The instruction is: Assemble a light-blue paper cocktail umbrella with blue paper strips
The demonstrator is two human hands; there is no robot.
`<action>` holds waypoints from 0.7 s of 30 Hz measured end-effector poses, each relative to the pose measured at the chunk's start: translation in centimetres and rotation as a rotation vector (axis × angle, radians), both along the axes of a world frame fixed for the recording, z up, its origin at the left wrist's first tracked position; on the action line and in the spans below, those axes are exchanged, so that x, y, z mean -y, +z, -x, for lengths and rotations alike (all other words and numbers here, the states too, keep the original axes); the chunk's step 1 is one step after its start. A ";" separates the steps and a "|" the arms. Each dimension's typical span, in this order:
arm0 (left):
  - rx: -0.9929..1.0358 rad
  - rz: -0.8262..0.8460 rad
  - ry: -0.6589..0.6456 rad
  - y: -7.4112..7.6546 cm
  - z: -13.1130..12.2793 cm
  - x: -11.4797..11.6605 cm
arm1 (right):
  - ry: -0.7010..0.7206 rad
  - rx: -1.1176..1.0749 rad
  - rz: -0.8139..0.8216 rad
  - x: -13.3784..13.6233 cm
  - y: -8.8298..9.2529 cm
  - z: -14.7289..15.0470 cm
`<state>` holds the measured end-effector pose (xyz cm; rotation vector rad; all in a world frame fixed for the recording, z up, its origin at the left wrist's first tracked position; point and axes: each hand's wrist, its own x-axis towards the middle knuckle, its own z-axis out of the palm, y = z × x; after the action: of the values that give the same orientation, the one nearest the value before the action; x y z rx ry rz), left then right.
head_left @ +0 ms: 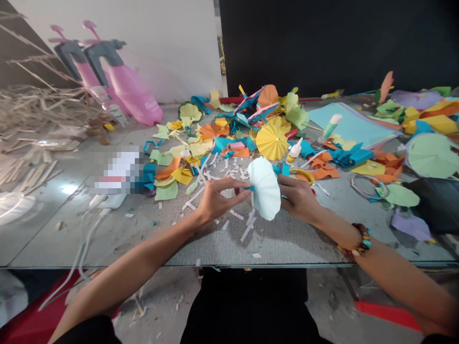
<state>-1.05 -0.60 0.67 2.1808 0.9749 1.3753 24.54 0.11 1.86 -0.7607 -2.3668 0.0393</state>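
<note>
A pale blue pleated paper disc (267, 193) is held up on edge over the table, between my two hands. Thumb and fingertips of my left hand (217, 196) pinch a small blue tip at the middle of its left face. My right hand (301, 196) is closed on the disc's other side; its fingertips are partly hidden, with bits of blue paper showing around them. Just behind stand a small white glue bottle (294, 152) and a yellow pleated paper disc (271, 142). Yellow-handled scissors (304, 175) lie beyond my right hand.
White paper strips (248, 227) litter the tabletop below my hands. Coloured paper scraps (204, 145), a glue stick (332, 125) and blue sheets (353, 125) lie farther back. Pink spray bottles (134, 93), a blurred-out phone-like object (118, 169) with a cable, and thin wooden sticks (27, 177) are leftward.
</note>
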 end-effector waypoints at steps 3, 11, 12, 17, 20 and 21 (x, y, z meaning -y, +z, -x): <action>-0.034 -0.057 -0.014 -0.1 0.0 0.0 | 0.014 0.016 0.017 0.0 -0.1 0.1; -0.072 -0.194 -0.025 0.0 0.1 -0.2 | 0.027 -0.011 0.101 0.1 -0.2 0.6; -0.081 -0.221 -0.037 0.1 0.1 -0.3 | 0.037 -0.015 0.116 0.1 -0.2 0.5; -0.089 -0.237 -0.062 0.4 0.5 -0.7 | 0.036 -0.035 0.151 -0.3 -0.1 0.1; -0.099 -0.233 -0.041 0.7 0.7 -0.8 | 0.033 -0.050 0.132 -0.5 -0.1 -0.2; -0.103 -0.243 -0.038 0.7 0.8 -0.8 | 0.033 -0.047 0.128 -0.5 -0.1 -0.3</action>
<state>-1.80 0.20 1.40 2.4560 0.8335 1.4416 24.83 0.65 1.73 -0.7724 -2.3494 0.2218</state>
